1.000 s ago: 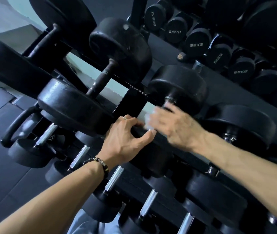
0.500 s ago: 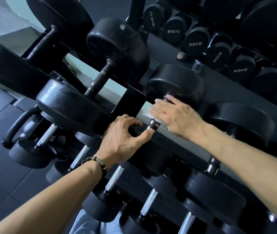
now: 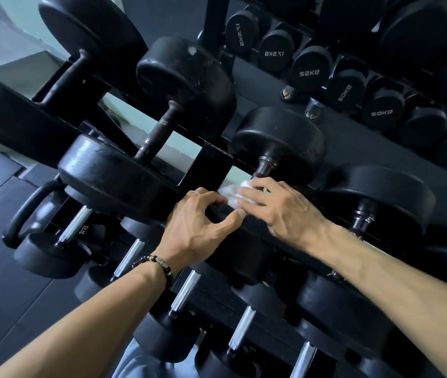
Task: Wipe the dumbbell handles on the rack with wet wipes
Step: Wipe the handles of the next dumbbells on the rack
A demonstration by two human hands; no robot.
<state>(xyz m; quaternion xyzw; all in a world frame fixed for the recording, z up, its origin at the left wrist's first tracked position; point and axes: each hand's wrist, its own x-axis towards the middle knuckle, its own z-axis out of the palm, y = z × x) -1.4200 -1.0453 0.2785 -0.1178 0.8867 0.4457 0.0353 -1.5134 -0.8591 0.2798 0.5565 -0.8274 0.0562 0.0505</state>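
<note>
Right hand [image 3: 277,211] is pressing a white wet wipe [image 3: 234,193] onto the dumbbell handle [image 3: 264,166] on the rack [image 3: 211,165], fingers curled over the wipe, just below the dumbbell's far head [image 3: 279,137]. Left hand [image 3: 198,227] is gripping the near head [image 3: 233,222] of that dumbbell, fingers and thumb curled round its edge, touching the wipe's left side.

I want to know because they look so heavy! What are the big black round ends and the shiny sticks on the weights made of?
The round end looks like matte black rubber: dull and scuffed, with soft highlights. The lower dumbbell handles look like bright steel or chrome, with a fine gripping texture that glints. The wet wipe under the right hand looks like soft white cloth or paper, crumpled.
</note>
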